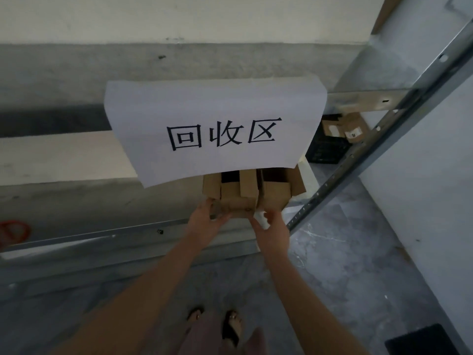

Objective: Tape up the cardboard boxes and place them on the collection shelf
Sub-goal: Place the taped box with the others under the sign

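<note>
Two hands meet the near edge of the box (pixel 238 201) under the sign (pixel 217 131). The left hand (pixel 207 219) grips its left corner. The right hand (pixel 270 226) is at its right corner, grip unclear.

White paper sign (pixel 215 131) across the upper middle, curling at its edges, with three large black handwritten characters. Behind it, pale wall (pixel 179 19) with a grey band lower down. Grey marbled floor (pixel 345 239) below and to the right. Black crate (pixel 326 149) at right, partly hidden by the sign. Blurred red object (pixel 14 231) at the far left edge. Dark mat (pixel 419 340) in the bottom right corner.
</note>
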A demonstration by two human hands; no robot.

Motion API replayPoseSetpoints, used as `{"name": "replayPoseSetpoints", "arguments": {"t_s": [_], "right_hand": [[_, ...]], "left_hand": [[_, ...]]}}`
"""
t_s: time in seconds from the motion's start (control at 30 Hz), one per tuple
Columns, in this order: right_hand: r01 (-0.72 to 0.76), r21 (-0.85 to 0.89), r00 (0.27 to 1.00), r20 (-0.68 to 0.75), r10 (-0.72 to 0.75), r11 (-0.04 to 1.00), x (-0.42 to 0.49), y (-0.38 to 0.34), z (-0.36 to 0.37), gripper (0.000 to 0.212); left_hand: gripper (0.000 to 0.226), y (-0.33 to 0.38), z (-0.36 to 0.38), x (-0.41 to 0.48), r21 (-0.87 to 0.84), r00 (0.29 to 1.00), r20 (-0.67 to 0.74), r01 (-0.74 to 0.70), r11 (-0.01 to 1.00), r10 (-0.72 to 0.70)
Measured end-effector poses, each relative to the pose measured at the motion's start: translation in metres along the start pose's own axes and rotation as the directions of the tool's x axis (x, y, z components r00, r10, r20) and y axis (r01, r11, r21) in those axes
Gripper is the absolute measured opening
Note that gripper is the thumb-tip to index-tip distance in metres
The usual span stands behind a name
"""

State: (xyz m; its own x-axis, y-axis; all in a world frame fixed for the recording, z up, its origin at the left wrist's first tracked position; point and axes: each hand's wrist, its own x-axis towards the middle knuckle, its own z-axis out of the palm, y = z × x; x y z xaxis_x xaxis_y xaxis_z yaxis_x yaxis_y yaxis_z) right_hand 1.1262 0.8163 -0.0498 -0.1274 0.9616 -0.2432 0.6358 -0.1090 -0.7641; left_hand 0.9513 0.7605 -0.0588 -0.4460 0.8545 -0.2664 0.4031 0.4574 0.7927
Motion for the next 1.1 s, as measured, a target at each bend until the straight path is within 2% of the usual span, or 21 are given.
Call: {"name": "replayPoseSetpoints", "arguments": {"t_s": [0.07, 0.13, 0.17, 0.23, 0.3, 0.43, 0.53, 0.7, 0.9, 1.0, 1.1], "right_hand": [[0.124, -0.106, 0.992, -0.008, -0.126, 0.987, -0.028, 0.002, -0.001, 0.046], [0.336, -0.231, 0.941, 0.032, -0.338, 0.913, -0.059, -0.002, 0.010, 0.045], [0.431, -0.296, 0.899, 0.063, -0.432, 0.853, -0.072, -0.007, 0.021, 0.046], [0.563, -0.375, 0.819, 0.134, -0.558, 0.736, -0.093, -0.026, 0.050, 0.052], [0.630, -0.388, 0.770, 0.202, -0.605, 0.672, -0.111, -0.055, 0.085, 0.058], [0.710, -0.387, 0.699, 0.289, -0.654, 0.588, -0.151, -0.126, 0.172, 0.063], [0.754, -0.347, 0.655, 0.343, -0.673, 0.557, -0.194, -0.179, 0.242, 0.060], [0.817, -0.308, 0.577, 0.463, -0.673, 0.488, -0.271, -0.256, 0.346, 0.059], [0.896, -0.233, 0.442, 0.554, -0.706, 0.379, -0.349, -0.338, 0.470, 0.060], [0.924, -0.188, 0.376, 0.596, -0.709, 0.333, -0.379, -0.371, 0.538, 0.060], [0.933, -0.134, 0.339, 0.637, -0.692, 0.334, -0.406, -0.407, 0.608, 0.061]], "left_hand": [[0.069, -0.018, -0.021, -0.015, 0.250, 0.991, 0.061, -0.129, 0.959, 0.118], [0.071, -0.040, -0.050, -0.031, 0.518, 0.957, 0.147, -0.289, 0.805, 0.249], [0.073, -0.049, -0.067, -0.039, 0.601, 0.936, 0.175, -0.347, 0.720, 0.305], [0.067, -0.068, -0.103, -0.053, 0.691, 0.900, 0.209, -0.412, 0.594, 0.382], [0.062, -0.090, -0.144, -0.069, 0.740, 0.892, 0.202, -0.410, 0.533, 0.405], [0.067, -0.142, -0.246, -0.115, 0.776, 0.922, 0.041, -0.272, 0.569, 0.384], [0.069, -0.191, -0.326, -0.154, 0.783, 0.950, -0.058, -0.148, 0.604, 0.307], [0.073, -0.268, -0.445, -0.213, 0.788, 0.957, -0.188, 0.012, 0.615, 0.221], [0.060, -0.364, -0.565, -0.259, 0.730, 0.925, -0.341, 0.148, 0.667, 0.168], [0.059, -0.420, -0.625, -0.277, 0.673, 0.905, -0.413, 0.226, 0.705, 0.104], [0.067, -0.473, -0.687, -0.290, 0.618, 0.873, -0.487, 0.314, 0.721, 0.037]]}}
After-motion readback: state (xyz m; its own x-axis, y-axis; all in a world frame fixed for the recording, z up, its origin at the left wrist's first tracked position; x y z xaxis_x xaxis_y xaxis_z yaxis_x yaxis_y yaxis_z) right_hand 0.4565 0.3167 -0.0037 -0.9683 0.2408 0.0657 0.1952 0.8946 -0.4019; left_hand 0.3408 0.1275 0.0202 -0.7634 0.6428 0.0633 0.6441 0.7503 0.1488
